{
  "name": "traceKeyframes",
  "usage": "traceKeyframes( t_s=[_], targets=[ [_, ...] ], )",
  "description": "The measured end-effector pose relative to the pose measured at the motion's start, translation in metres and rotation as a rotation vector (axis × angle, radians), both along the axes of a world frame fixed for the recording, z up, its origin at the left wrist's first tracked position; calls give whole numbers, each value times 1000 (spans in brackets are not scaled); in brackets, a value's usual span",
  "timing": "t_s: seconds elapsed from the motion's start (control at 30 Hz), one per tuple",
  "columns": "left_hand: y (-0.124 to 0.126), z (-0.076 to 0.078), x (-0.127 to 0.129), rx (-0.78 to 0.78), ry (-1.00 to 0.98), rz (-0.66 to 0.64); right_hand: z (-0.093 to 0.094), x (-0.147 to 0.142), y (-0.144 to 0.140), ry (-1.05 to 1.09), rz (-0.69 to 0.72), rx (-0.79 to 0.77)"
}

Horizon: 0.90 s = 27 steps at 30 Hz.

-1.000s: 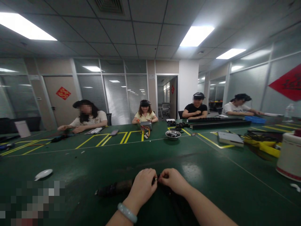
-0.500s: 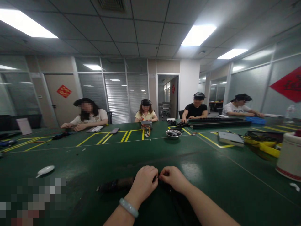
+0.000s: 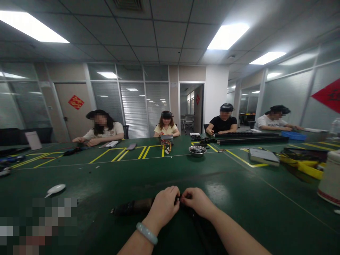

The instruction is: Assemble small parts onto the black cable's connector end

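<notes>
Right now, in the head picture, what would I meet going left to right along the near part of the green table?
White spoon-shaped thing, dark rod-shaped thing, left hand, right hand, pale tub at the picture's edge.

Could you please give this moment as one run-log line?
left hand: curled, grip unclear | right hand: pinched close to left hand, grip unclear | dark cylindrical object: on green tabletop, partly behind left hand

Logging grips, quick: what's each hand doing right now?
Left hand: closed on a small dark shiny-ended piece, mostly hidden.
Right hand: pinched closed; contents unclear.
</notes>
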<state>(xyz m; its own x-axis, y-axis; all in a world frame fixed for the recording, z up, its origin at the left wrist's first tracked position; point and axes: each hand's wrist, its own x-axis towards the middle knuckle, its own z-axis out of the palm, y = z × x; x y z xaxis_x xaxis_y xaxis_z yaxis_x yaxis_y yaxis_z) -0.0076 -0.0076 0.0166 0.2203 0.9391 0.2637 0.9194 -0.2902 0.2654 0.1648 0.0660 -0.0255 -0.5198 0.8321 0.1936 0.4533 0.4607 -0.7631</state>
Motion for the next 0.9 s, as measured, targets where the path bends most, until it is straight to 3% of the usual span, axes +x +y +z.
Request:
traceKeyframes(
  t_s=[0.17, 0.6, 0.9],
  targets=[
    [2, -3, 0, -3, 49, 42, 0, 0, 0, -6, -7, 24],
    [8, -14, -6, 23, -61, 11, -2, 0, 3, -37, -30, 17],
    [3, -8, 6, 10, 33, 52, -4, 0, 4, -56, -45, 30]
  ],
)
